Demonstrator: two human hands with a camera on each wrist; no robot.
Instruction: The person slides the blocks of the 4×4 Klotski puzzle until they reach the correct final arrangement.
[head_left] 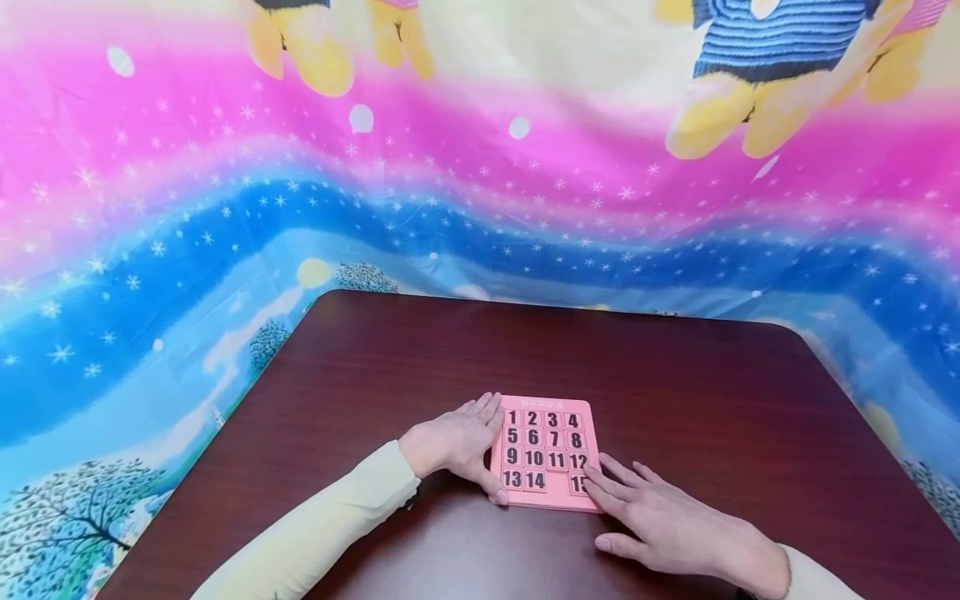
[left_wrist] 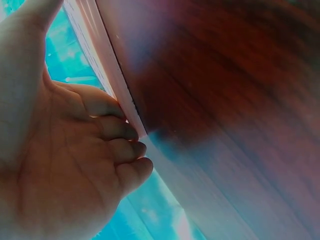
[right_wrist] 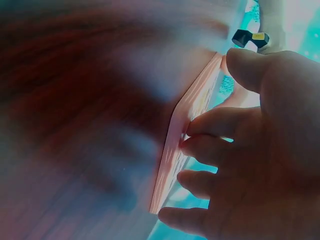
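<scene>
A pink number slide puzzle (head_left: 551, 497) lies flat on the table, its numbered tiles facing up. In the bottom row, a bare slot shows between tile 14 (head_left: 535, 481) and tile 15 (head_left: 577, 483). My left hand (head_left: 465, 437) rests along the puzzle's left side, fingers near the top corner and thumb at the bottom corner. From the right, my right hand (head_left: 660, 517) reaches in with fingers extended, a fingertip at tile 15 and its thumb held apart over the table. The right wrist view shows the puzzle's side edge (right_wrist: 172, 130) beside these fingertips.
The dark brown wooden table (head_left: 420, 358) has rounded far corners. Behind it hangs a colourful cloth (head_left: 480, 192) with snowflakes and cartoon figures. A small black object with a yellow patch (right_wrist: 251, 38) shows at the other wrist in the right wrist view.
</scene>
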